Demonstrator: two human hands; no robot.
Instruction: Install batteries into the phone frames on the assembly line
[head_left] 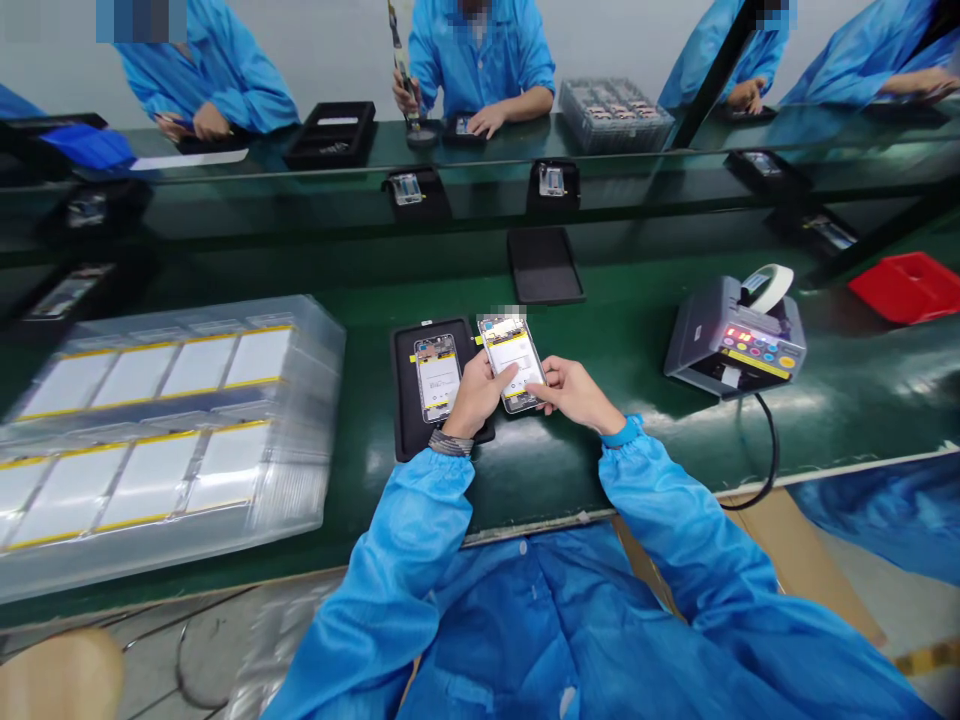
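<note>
Both my hands hold an opened smartphone with a white battery inside, tilted above the green bench. My left hand grips its left edge, thumb on the battery. On the lower right corner, my right hand closes with its thumb over the front. Just left of it, a second opened smartphone lies in a black tray, partly behind my left hand. Yellow tabs stick out at the sides of both phones.
A stack of clear plastic trays with several white batteries stands left. A tape dispenser with a cable sits right, near a red bin. Behind are an empty black tray, a shelf with phone parts, and co-workers in blue across the bench.
</note>
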